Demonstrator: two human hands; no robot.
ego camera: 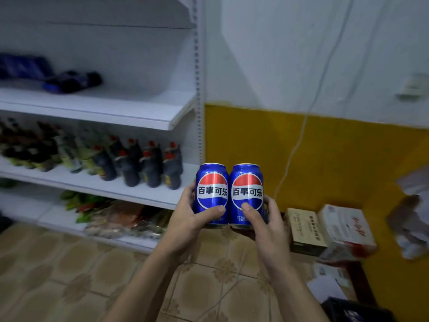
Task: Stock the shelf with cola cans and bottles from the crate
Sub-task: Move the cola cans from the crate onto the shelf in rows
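With left hand [185, 218] and right hand [267, 228] each curled round one, carried two upright cola cans [212, 182] side by side, touching, near the right end of the shelf [130, 194]; judged best kept level and set down singly on its upper board [130, 117].

Both blue cans, left can [211, 194] and right can [247, 195], read 百事可乐.

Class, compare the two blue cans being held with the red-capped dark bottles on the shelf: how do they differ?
The cans are blue with a round logo; the bottles are dark with red caps. The cans are gripped by the left hand and right hand; the bottles stand on a shelf. Both are upright.
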